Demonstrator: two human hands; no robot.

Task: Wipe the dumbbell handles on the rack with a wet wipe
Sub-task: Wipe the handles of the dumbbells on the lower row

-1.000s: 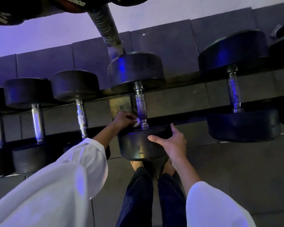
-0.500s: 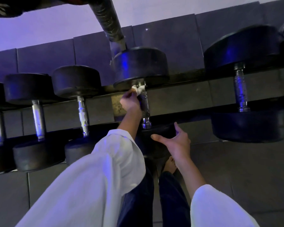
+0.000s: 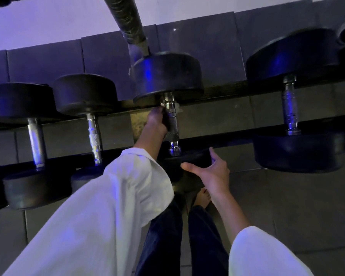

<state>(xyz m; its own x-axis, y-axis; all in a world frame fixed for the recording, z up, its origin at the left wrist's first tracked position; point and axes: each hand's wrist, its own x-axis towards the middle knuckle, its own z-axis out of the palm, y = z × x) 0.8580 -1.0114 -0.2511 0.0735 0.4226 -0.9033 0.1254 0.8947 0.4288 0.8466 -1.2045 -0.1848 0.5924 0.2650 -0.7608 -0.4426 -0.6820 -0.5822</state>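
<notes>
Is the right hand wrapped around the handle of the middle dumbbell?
No, the right hand is open at the near weight; the left hand grips that handle.

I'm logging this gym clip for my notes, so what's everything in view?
dumbbells: four plainly seen, black ends and silver handles, in a row on the rack
rack: one, dark, rails running left to right
wipe: one, white, at the top of the third dumbbell's handle, mostly hidden
bar: one, dark, slanting in from the top
floor tiles: grey, under the rack
wall: pale violet, top
left hand: grips the wipe on that handle
right hand: open, at that dumbbell's near end
sleeves: two, white
trousers: dark blue, bottom centre
foot: one, bare
</notes>
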